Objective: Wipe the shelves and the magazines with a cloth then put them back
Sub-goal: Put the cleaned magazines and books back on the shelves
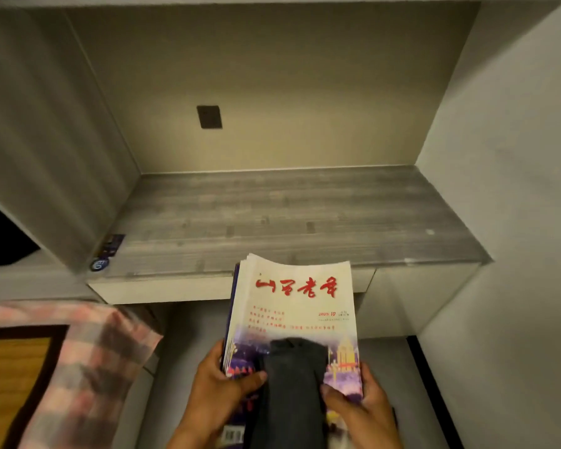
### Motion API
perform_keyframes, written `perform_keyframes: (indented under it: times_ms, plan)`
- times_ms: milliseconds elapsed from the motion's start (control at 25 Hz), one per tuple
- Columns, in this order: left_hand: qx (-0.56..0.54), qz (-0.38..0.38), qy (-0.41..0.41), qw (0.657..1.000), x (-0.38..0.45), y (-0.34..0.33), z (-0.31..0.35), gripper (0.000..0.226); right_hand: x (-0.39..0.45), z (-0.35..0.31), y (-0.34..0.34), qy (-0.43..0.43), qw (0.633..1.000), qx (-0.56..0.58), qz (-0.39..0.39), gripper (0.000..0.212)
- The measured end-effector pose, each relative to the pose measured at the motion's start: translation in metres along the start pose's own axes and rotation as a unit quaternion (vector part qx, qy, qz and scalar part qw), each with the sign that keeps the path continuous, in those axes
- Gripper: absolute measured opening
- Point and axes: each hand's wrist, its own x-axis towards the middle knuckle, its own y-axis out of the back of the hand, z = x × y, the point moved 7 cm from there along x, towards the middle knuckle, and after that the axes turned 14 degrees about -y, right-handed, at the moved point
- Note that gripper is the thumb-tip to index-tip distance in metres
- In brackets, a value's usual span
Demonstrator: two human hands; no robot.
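Grey wood-grain shelf (305, 215); dark stickers (109, 251) lie at its front-left corner.

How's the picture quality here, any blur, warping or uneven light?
Head view: wide-angle lens bows the shelf edges and walls; warm light pools on the back wall, corners dim; soft overall, small print on the magazines unreadable; left hand, right hand and cloth slightly blurred.

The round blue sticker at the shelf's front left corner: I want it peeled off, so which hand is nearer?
Left. The left hand grips the magazines below-right of the sticker; the right hand lies farther right.
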Motion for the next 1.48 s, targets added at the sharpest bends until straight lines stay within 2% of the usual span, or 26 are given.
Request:
perform_keyframes:
  times_ms: [40,120,280,440,600,760,840,920,1000,1040,1120,1200,1240,1360,1480]
  plan:
    - [-0.015,-0.002,-0.015,1.0,0.014,-0.002,0.011,0.062,0.003,-0.021,-0.001,0.013,0.999,0.035,-0.017,0.046]
    - [-0.02,0.007,-0.024,0.999,0.051,0.001,0.026,0.059,0.024,-0.062,-0.01,0.05,0.999,-0.004,-0.015,0.049]
    - [-0.047,0.003,-0.036,0.998,0.153,0.002,0.029,0.062,0.108,-0.115,-0.035,0.049,0.998,-0.03,0.036,0.048]
    - [-0.044,0.013,-0.043,0.998,0.268,0.018,0.015,0.057,0.217,-0.159,-0.081,0.017,0.998,-0.044,0.04,0.056]
    - [-0.012,0.032,-0.021,0.999,0.355,0.031,-0.031,0.064,0.306,-0.174,-0.124,-0.02,0.998,-0.052,0.036,0.048]
    - [0.05,0.032,0.039,0.997,0.397,0.027,-0.094,0.066,0.369,-0.138,-0.142,-0.076,0.992,-0.08,0.057,0.03]
    - [0.108,0.032,0.085,0.99,0.403,0.029,-0.116,0.066,0.384,-0.121,-0.135,-0.071,0.981,-0.14,0.113,0.016]
    - [0.166,0.05,0.111,0.979,0.398,0.036,-0.124,0.073,0.383,-0.103,-0.109,-0.045,0.958,-0.197,0.204,0.012]
    - [0.261,0.104,0.055,0.958,0.378,0.041,-0.113,0.077,0.364,-0.06,-0.074,-0.086,0.961,-0.136,0.224,0.01]
    - [0.285,0.147,-0.001,0.947,0.36,0.04,-0.102,0.073,0.351,-0.024,-0.053,-0.141,0.96,-0.092,0.223,0.01]
    - [0.26,0.185,-0.097,0.943,0.31,0.017,-0.085,0.063,0.314,0.047,-0.007,-0.239,0.945,-0.05,0.219,0.01]
    - [0.241,0.12,-0.125,0.955,0.258,-0.028,-0.095,0.052,0.273,0.107,0.042,-0.295,0.929,-0.057,0.218,0.008]
    - [0.235,0.071,-0.106,0.964,0.234,-0.052,-0.112,0.049,0.254,0.133,0.063,-0.329,0.918,-0.059,0.213,0.006]
    - [0.256,-0.051,-0.023,0.965,0.158,-0.127,-0.193,0.044,0.225,0.204,0.122,-0.392,0.9,-0.062,0.178,0.014]
    - [0.286,-0.139,0.118,0.941,0.102,-0.204,-0.304,0.046,0.24,0.282,0.178,-0.402,0.9,-0.108,0.128,0.024]
